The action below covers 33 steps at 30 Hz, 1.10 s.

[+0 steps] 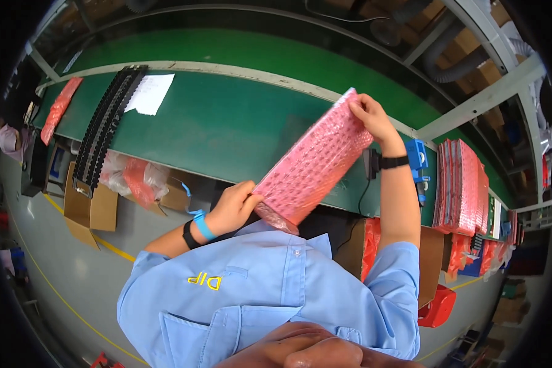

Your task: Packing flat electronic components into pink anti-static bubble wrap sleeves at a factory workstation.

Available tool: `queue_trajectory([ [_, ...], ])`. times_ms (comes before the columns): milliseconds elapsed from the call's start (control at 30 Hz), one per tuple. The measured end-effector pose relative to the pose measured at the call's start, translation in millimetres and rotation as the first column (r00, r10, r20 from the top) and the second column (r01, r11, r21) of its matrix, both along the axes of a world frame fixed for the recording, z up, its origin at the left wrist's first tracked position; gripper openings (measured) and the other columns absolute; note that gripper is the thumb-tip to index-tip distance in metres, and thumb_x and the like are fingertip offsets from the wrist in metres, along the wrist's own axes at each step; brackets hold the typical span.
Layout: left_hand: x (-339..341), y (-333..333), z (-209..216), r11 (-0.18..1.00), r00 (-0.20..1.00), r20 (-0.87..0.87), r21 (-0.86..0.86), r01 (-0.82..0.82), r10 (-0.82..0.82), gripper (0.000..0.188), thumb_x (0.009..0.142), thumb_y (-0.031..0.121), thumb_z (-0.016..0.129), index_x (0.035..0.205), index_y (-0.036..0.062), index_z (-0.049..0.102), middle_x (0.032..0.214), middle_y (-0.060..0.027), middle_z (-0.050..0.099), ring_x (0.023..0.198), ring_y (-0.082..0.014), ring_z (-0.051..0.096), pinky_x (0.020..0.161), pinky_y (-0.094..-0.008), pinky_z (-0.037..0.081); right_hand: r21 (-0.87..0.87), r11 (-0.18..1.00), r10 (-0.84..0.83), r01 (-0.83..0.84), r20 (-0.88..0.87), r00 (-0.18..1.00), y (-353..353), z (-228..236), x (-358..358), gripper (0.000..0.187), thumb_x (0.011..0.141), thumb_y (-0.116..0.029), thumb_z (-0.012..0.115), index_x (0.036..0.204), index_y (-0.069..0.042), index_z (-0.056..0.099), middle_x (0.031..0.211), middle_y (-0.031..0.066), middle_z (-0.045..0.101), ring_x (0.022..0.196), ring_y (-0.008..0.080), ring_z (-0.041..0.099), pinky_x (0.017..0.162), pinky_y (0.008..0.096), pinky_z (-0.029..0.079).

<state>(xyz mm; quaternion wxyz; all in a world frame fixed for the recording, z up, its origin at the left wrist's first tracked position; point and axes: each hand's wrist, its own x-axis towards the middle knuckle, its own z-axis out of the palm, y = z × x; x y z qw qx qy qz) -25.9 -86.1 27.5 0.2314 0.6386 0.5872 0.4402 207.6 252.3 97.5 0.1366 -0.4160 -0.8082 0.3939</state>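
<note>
A flat pink bubble-wrap bag (318,161) is held up at a slant over the bench, with something flat and rectangular inside that I cannot make out. My left hand (232,207) grips its lower left corner, thumb on top. At the upper right end, my right hand (374,119) pinches the other edge. A blue wrist strap (202,226) and a black band circle my left wrist; another black band (394,162) is on the right one.
The green bench (227,122) runs across. A black slotted rack (107,122) and white paper (150,94) lie on its left, beside another pink bag (61,110). Several upright pink bags (457,187) stand right, near a blue device (417,161). A cardboard box (91,208) sits below.
</note>
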Motion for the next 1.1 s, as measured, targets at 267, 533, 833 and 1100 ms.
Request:
queue_trajectory([
  [267,0,1,43,0.956,0.961,-0.243,0.226,0.185,-0.129,0.021,0.083,0.01,0.072,0.075,0.0014,0.054,0.069,-0.0131,0.048,0.056,-0.0313,0.049,0.051,-0.037,0.04,0.028,0.999,0.036,-0.024,-0.619,0.785,-72,-5,83,0.027,0.102,-0.023,0.054,0.121,-0.005,0.051,0.119,0.0039,0.057,0.108,0.0115,0.052,0.097,0.0282,0.04],
  [533,13,6,47,0.957,0.947,-0.306,0.235,0.171,-0.094,0.023,0.084,0.008,0.071,0.072,0.0014,0.053,0.063,-0.0128,0.045,0.054,-0.0292,0.05,0.049,-0.0359,0.039,-0.127,0.991,-0.023,-0.053,-0.535,0.845,-72,-52,110,0.035,0.097,-0.014,0.061,0.127,-0.004,0.049,0.119,0.0053,0.059,0.107,0.0134,0.056,0.095,0.0301,0.045],
  [833,23,38,3,0.988,0.967,0.235,-0.133,-0.073,0.103,0.027,0.096,0.012,0.062,0.072,0.0016,0.054,0.062,0.0042,0.052,0.056,-0.0054,0.042,0.049,-0.0253,0.033,0.203,0.979,0.015,0.018,-0.162,0.987,19,-18,35,0.047,0.087,-0.006,0.07,0.13,-0.001,0.051,0.114,0.0105,0.063,0.1,0.0192,0.064,0.089,0.0303,0.051],
  [1100,36,77,-18,0.978,0.978,0.142,-0.16,-0.131,0.154,0.028,0.096,0.017,0.063,0.074,0.0011,0.059,0.06,0.0035,0.054,0.055,-0.0047,0.044,0.047,-0.0261,0.035,0.499,0.865,-0.023,-0.061,0.161,0.987,-7,-46,-5,0.057,0.083,-0.035,0.074,0.128,-0.004,0.058,0.12,0.0232,0.062,0.11,0.0408,0.059,0.093,0.0452,0.049],
])
